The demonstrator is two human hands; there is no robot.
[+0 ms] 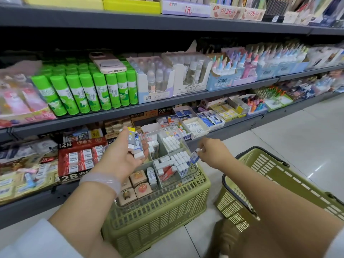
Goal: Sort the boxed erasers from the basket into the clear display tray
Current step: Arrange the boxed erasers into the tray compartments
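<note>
Left hand, palm up, grips a small stack of boxed erasers above the left end of the clear display tray; its fingers are curled round the stack. Right hand pinches a single blue-and-white eraser box between thumb and fingertips, at the right rim of the tray, just above a compartment filled with upright white and blue boxes.

Tray: clear plastic, divided into compartments, resting on top of a green slotted crate on the floor. Near compartments hold round novelty items in tan boxes; far compartments hold white eraser boxes.

Basket: green, with dark handles, standing on the floor to the right of the crate, beneath the right forearm. Contents cannot be determined.

Shelf: grey, above the tray, carrying green glue sticks with a pink phone lying on top.
</note>
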